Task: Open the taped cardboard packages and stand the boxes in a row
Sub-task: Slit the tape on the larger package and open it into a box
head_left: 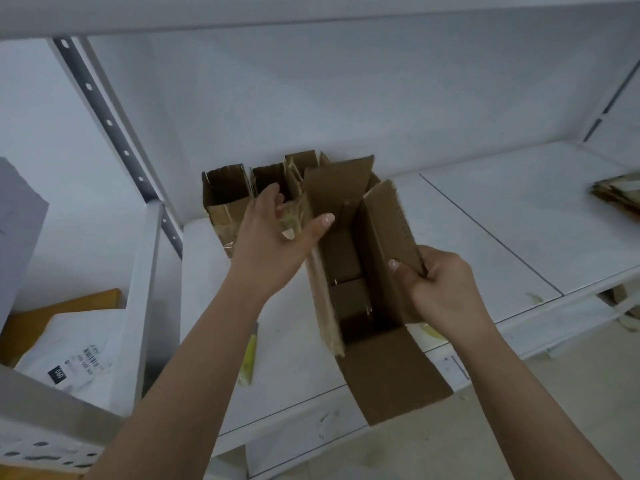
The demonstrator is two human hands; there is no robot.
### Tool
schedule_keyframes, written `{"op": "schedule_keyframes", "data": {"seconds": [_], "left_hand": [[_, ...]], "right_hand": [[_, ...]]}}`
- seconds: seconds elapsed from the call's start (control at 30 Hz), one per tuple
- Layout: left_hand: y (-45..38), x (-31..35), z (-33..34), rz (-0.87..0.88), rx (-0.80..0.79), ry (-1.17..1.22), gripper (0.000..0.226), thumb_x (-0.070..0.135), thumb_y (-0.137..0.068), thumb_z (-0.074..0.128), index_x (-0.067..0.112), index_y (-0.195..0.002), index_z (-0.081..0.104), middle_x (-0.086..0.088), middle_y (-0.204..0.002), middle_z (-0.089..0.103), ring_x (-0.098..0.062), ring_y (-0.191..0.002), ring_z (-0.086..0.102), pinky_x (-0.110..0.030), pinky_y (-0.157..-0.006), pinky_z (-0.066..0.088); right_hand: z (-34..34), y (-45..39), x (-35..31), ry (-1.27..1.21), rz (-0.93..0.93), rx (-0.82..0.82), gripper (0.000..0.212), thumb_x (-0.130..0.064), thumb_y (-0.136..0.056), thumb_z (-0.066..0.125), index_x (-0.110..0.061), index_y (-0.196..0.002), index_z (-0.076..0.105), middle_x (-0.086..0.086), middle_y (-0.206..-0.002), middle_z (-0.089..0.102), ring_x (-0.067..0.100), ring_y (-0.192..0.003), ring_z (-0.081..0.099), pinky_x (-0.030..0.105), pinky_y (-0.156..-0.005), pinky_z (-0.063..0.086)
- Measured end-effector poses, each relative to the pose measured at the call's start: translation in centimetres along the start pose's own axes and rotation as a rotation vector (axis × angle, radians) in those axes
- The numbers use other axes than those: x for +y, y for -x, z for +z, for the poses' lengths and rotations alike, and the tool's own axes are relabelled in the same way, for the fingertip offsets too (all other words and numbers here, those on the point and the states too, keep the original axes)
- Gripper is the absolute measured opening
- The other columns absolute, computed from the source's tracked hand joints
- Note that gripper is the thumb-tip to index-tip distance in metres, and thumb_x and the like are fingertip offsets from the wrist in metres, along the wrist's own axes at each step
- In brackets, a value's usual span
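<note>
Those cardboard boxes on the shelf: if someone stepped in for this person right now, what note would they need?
Right hand: grip pinches the right flap of the open box.
Left hand: open, fingers against that box's left wall.
Done: this box is open and empty inside; opened boxes stand in a row at the back of the white shelf.
Left: stand this box beside the row. Flattened cardboard lies far right.
</note>
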State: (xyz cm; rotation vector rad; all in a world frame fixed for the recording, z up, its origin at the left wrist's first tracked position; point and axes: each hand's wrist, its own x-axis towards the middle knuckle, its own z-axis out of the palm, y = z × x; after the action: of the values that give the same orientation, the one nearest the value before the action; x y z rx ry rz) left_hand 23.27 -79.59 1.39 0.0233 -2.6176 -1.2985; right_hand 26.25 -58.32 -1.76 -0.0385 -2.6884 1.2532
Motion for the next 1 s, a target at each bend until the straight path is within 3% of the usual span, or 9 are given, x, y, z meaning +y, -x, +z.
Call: {"op": "schedule_keyframes", "data": {"seconds": [0.07,0.17,0.27,0.4,0.5,0.57,0.7,0.87,1.0], "left_hand": [[1.3,0.4,0.6,-0.005,-0.053,-0.057,0.109,0.082,-0.064,0.047,0.025,-0.153,0.021,0.003,-0.153,0.036,-0.019,-0.137,0.041,-0.040,-0.107,0.040],[2.9,1.0,1.9,-0.012,-0.225,-0.222,0.108,0.089,-0.064,0.041,0.023,-0.149,0.027,0.000,-0.145,0.047,-0.021,-0.126,0.052,-0.035,-0.092,0.045],[2.9,0.9,3.3,0.029,-0.248,-0.379,0.072,0.072,-0.084,0.047,0.012,-0.123,0.055,-0.001,-0.114,0.066,-0.020,-0.103,0.063,-0.029,-0.078,0.046],[1.3,1.2,5.5,0.145,-0.227,-0.188,0.039,0.032,-0.099,0.044,0.004,-0.083,0.065,-0.011,-0.083,0.070,-0.024,-0.078,0.066,-0.045,-0.076,0.054],[-0.4,2.7,8.1,0.191,-0.189,-0.081,0.037,0.027,-0.101,0.043,0.005,-0.076,0.061,-0.015,-0.077,0.069,-0.026,-0.073,0.069,-0.049,-0.068,0.056],[-1.8,4.2,10.4,0.172,-0.157,0.033,0.036,0.025,-0.100,0.046,0.011,-0.068,0.056,-0.015,-0.073,0.068,-0.027,-0.072,0.071,-0.050,-0.065,0.057],[-5.1,7.1,15.2,0.117,-0.109,0.088,0.036,0.027,-0.099,0.047,0.010,-0.069,0.056,-0.005,-0.067,0.068,-0.020,-0.070,0.072,-0.041,-0.068,0.060],[-7.6,9.5,20.4,0.006,-0.086,0.037,0.036,0.022,-0.101,0.045,0.013,-0.068,0.056,-0.001,-0.063,0.070,-0.012,-0.065,0.071,-0.036,-0.073,0.060],[-9.1,10.1,24.0,-0.085,-0.053,-0.076,0.034,0.026,-0.101,0.046,0.014,-0.071,0.058,-0.002,-0.069,0.072,-0.014,-0.067,0.071,-0.038,-0.072,0.061]], "right_hand": [[-0.5,-1.0,-0.3,-0.012,0.024,0.065,0.026,-0.026,-0.093,0.061,-0.018,-0.069,0.058,0.001,-0.064,0.061,0.021,-0.062,0.060,0.031,-0.054,0.044],[-1.3,-2.5,-0.7,0.032,0.039,0.133,0.028,-0.028,-0.094,0.060,-0.018,-0.068,0.056,0.001,-0.064,0.059,0.022,-0.062,0.059,0.027,-0.052,0.035],[-2.3,-3.6,-0.7,0.062,0.059,0.184,0.030,-0.029,-0.094,0.059,-0.018,-0.066,0.054,0.002,-0.063,0.057,0.022,-0.061,0.056,0.027,-0.053,0.035],[-4.4,-4.8,0.2,0.048,0.072,0.228,0.038,-0.029,-0.094,0.060,-0.015,-0.060,0.051,0.004,-0.059,0.055,0.024,-0.061,0.057,0.029,-0.054,0.041],[-6.7,-6.3,1.9,-0.083,0.103,0.248,0.022,-0.032,-0.092,0.063,-0.015,-0.078,0.067,0.009,-0.080,0.070,0.029,-0.078,0.067,0.044,-0.075,0.058],[-8.6,-7.5,3.0,-0.267,0.140,0.242,0.013,-0.030,-0.090,0.067,-0.021,-0.081,0.068,0.011,-0.088,0.072,0.030,-0.082,0.069,0.045,-0.076,0.059],[-11.7,-10.4,6.9,-0.393,0.143,0.204,0.016,-0.023,-0.090,0.066,-0.012,-0.101,0.070,0.010,-0.091,0.071,0.024,-0.080,0.068,0.026,-0.059,0.052],[-13.4,-14.4,13.7,-0.276,0.178,0.057,0.015,-0.022,-0.088,0.069,-0.010,-0.079,0.069,0.008,-0.077,0.069,0.023,-0.074,0.067,0.029,-0.060,0.048],[-13.7,-17.8,17.5,-0.231,0.197,-0.092,0.030,-0.026,-0.089,0.070,0.004,-0.086,0.067,0.016,-0.083,0.072,0.023,-0.069,0.072,0.028,-0.054,0.047]]}}
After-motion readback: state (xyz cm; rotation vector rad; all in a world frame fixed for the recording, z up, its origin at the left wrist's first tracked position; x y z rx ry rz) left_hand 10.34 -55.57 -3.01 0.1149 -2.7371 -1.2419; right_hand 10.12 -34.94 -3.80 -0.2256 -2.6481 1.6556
